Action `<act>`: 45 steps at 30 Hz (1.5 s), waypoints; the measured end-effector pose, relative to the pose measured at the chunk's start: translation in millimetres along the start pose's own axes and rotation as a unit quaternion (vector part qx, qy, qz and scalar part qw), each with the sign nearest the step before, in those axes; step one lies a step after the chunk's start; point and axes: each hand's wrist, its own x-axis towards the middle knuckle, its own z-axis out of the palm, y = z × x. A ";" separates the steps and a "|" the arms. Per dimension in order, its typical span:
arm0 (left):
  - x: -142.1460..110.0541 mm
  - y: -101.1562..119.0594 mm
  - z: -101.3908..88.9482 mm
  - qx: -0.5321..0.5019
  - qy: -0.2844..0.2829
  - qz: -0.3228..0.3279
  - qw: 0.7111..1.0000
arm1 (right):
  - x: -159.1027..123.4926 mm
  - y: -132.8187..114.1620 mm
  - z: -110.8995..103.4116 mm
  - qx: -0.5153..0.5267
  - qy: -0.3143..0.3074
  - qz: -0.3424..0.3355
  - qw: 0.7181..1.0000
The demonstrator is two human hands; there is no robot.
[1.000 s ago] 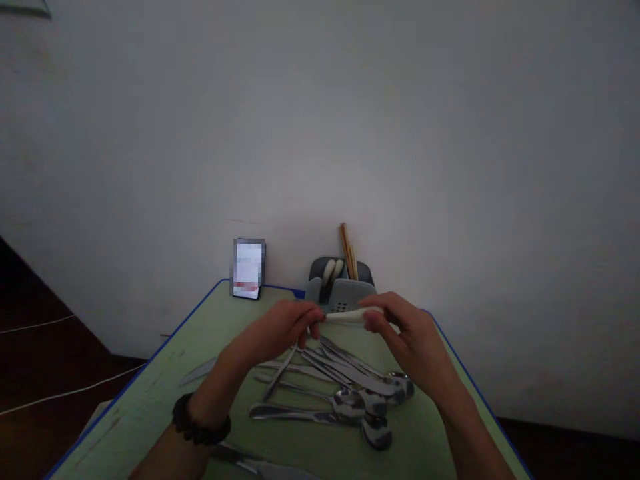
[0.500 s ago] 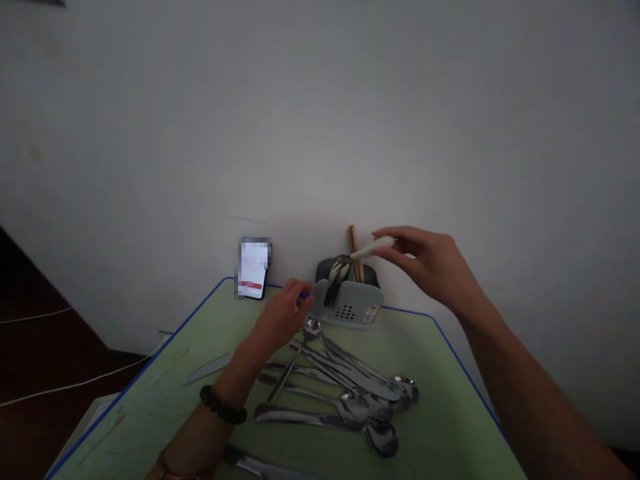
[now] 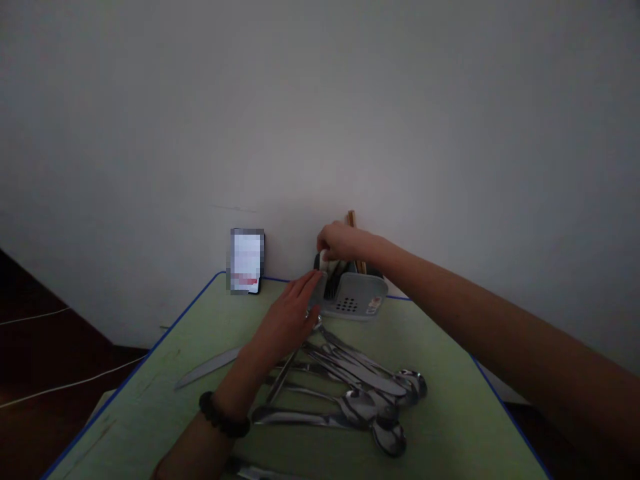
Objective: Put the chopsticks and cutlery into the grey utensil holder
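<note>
At the table's back stands a grey cutlery holder (image 3: 363, 293) with a perforated front. My right hand (image 3: 345, 241) is over its left part, fingers closed round a white-handled piece of cutlery (image 3: 324, 256) whose lower end is hidden. My left hand (image 3: 293, 310) lies against the holder's left front with fingers stretched out and thumb apart. A dark fork (image 3: 331, 287) shows through the gap in the holder's front. Wooden chopsticks (image 3: 353, 219) stand behind my right wrist. Nearer me, several metal spoons, one a large spoon (image 3: 389, 437), lie piled with knives (image 3: 295, 417) on the table.
The green table (image 3: 450, 427) has a blue edge and stands against a pale wall (image 3: 320, 120). A phone (image 3: 247, 261) leans upright at the back left. One knife blade (image 3: 207, 368) points left beside my left forearm. White cables (image 3: 75, 383) run at the lower left.
My right hand has moved left and down with the white-handled cutlery, from beside the chopsticks to the holder's left part. My left hand's fingers have straightened against the holder. The view has shifted slightly.
</note>
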 end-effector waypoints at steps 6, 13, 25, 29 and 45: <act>1.4 -0.5 -1.6 -0.001 -0.007 -0.004 1.000 | 13.3 -2.3 18.9 -0.005 -0.015 -0.014 1.000; 1.0 -2.2 -2.3 -0.004 -0.007 -0.003 1.000 | 17.0 2.4 13.7 -0.070 0.000 -0.010 0.998; -0.1 -0.6 -4.1 -0.012 -0.014 -0.007 1.000 | 19.5 1.6 18.1 -0.119 0.039 -0.028 0.992; 0.1 -0.1 -5.2 -0.013 -0.014 -0.010 1.000 | 19.7 2.2 17.4 -0.125 0.032 -0.032 0.991; -0.2 -0.6 -6.2 -0.011 -0.022 -0.004 1.000 | 8.4 -0.4 10.0 -0.121 0.048 -0.031 0.991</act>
